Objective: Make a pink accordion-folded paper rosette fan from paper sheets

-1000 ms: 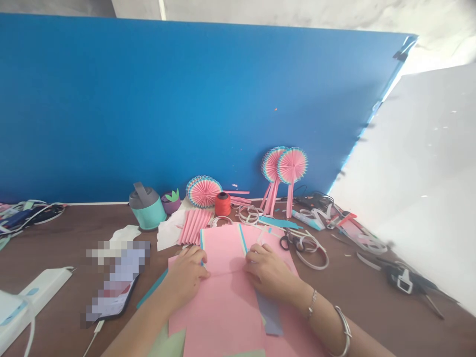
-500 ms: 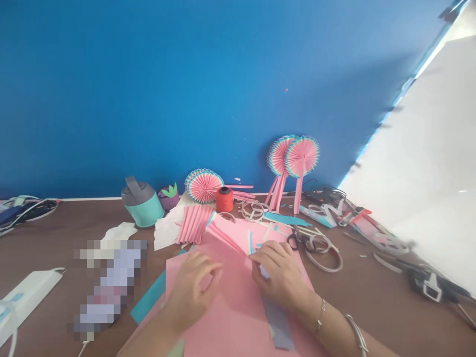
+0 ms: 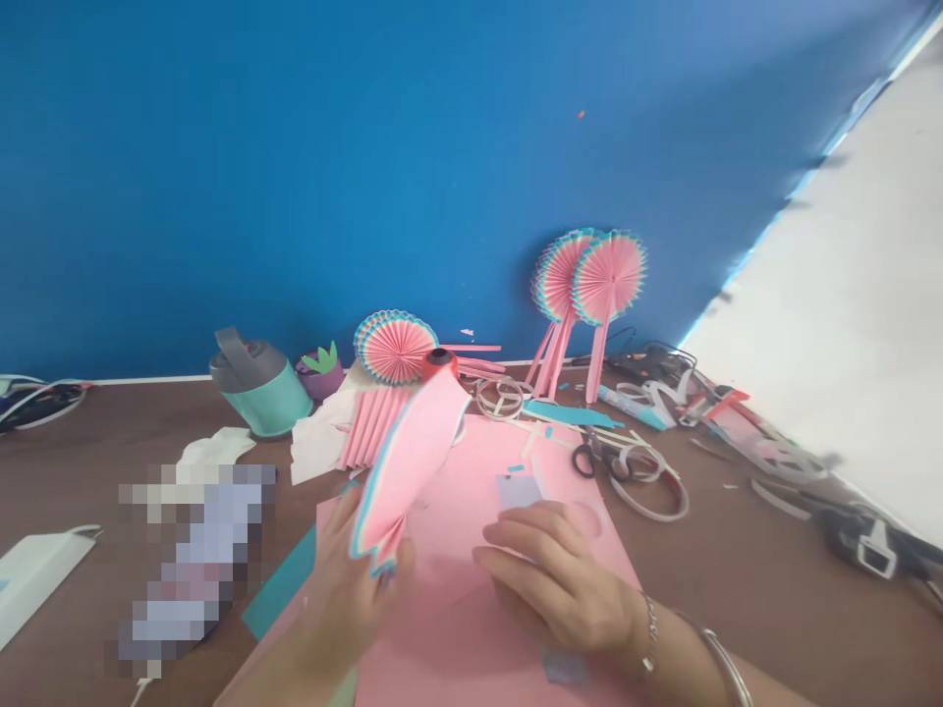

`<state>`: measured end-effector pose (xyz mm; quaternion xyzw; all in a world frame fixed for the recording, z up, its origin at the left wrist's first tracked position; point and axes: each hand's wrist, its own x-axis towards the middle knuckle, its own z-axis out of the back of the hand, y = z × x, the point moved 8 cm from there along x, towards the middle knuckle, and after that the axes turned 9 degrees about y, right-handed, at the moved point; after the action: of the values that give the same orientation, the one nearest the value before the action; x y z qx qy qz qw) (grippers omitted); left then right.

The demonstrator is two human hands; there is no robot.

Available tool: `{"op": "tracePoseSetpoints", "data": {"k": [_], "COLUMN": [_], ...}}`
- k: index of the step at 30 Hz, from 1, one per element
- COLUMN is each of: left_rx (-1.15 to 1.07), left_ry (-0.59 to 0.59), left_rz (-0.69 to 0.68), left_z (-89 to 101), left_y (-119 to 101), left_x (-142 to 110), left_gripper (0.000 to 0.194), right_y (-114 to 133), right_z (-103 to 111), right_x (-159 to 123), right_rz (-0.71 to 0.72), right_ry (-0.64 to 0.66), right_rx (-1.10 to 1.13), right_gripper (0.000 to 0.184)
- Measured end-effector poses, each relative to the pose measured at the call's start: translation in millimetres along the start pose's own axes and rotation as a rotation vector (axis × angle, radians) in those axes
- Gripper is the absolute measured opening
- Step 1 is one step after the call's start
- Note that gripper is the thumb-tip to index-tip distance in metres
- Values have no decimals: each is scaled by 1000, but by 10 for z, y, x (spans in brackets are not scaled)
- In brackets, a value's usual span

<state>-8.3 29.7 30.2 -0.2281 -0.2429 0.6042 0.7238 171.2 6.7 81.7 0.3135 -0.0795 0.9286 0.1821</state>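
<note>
In the head view, my left hand point(image 3: 358, 579) is closed on the lower end of a pink folded paper strip point(image 3: 416, 457) with a blue and white edge. The strip stands up from the fingers, its pleats bunched near the thumb and its upper part fanned out. My right hand point(image 3: 549, 574) hovers over or rests on the pink paper sheets point(image 3: 449, 628), fingers loosely bent and slightly apart, with nothing visible in them. A pale greyish strip point(image 3: 520, 490) lies partly hidden beneath that hand. Behind the left hand sits another pleated pink paper point(image 3: 372, 424).
Round pink paper fans point(image 3: 610, 278) lean on the blue wall, with another stack of fans point(image 3: 398, 349) at left. A red thread spool point(image 3: 440, 363), teal-and-grey container point(image 3: 263, 388), black-handled scissors point(image 3: 585, 461), tape rings point(image 3: 667, 491) and a white power strip point(image 3: 44, 579) surround the sheets.
The blue-edged pink paper went from lying slanted at my right fingertips to standing up in my left hand. My left hand closed on it; my right hand let go and moved slightly down.
</note>
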Motion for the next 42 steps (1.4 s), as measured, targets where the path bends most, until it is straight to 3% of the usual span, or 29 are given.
{"op": "tracePoseSetpoints", "data": {"k": [2, 4, 7, 11, 13, 19, 26, 28, 34, 38, 42], "left_rx": [150, 322, 501, 553, 517, 366, 431, 444, 383, 237, 117], "left_ry": [-149, -244, -206, -25, 11, -3, -129, -89, 156, 200, 193], "left_rz": [-142, -290, -435, -448, -436, -351, -517, -484, -222, -85, 13], "left_z": [123, 144, -9, -229, -255, -176, -46, -66, -214, -158, -86], "left_y": [-145, -325, -502, -499, -459, -303, -487, -457, -162, -49, 35], "left_x": [-24, -61, -78, -33, -3, 110, -28, -12, 119, 167, 198], "left_gripper": [29, 37, 47, 45, 40, 18, 18, 21, 22, 18, 16], "right_y": [52, 85, 44, -111, -224, -481, -529, -531, -585, -605, -676], "right_z": [118, 163, 76, -149, -238, -403, -292, -316, -576, -555, -533], "right_x": [-74, -96, 2, 92, 60, -88, -93, -96, -185, -194, -207], "right_rz": [35, 36, -56, -176, -245, -355, -369, -366, -402, -426, -539], "right_ry": [-153, -222, -126, 91, 146, 215, 164, 201, 538, 541, 504], "right_rx": [-52, -97, -134, -29, 35, 209, 85, 66, 203, 309, 374], "right_gripper": [25, 23, 22, 18, 20, 18, 22, 24, 25, 30, 28]}}
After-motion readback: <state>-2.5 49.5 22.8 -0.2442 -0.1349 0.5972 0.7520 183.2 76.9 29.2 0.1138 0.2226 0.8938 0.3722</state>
